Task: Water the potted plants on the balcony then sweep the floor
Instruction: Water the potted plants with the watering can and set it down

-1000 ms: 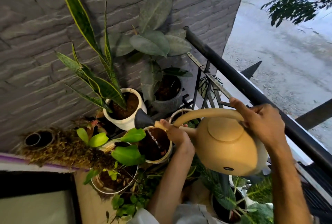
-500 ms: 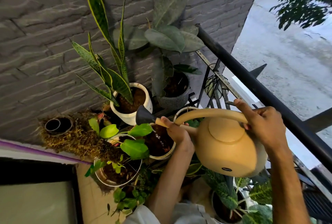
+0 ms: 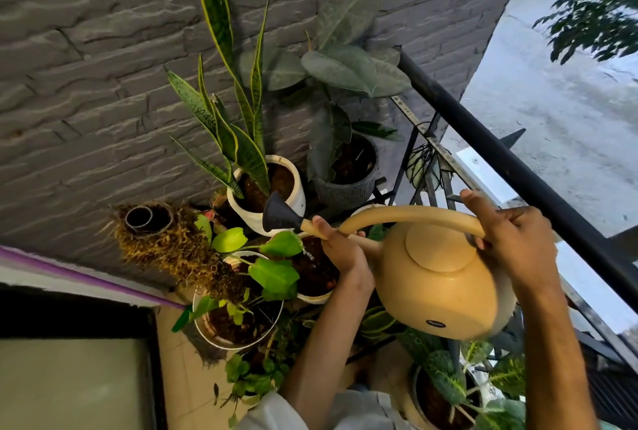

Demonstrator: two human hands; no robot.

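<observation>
A tan watering can is tilted to the left, its dark rose head over a white pot of dark soil. A thin stream of water falls from the rose into that soil. My left hand grips the spout just behind the rose. My right hand is closed around the can's arched handle. A snake plant stands in a white pot just behind the rose. A broad-leaved plant sits in a grey ribbed pot.
A grey brick wall stands behind the pots. A black railing runs diagonally at the right, close to my right hand. A pot with light green leaves, a dry nest-like clump and speckled-leaf plants crowd the floor.
The can and both hands keep their pose while water keeps running. The view has shifted, so pots and wall sit further right and lower in the frame.
</observation>
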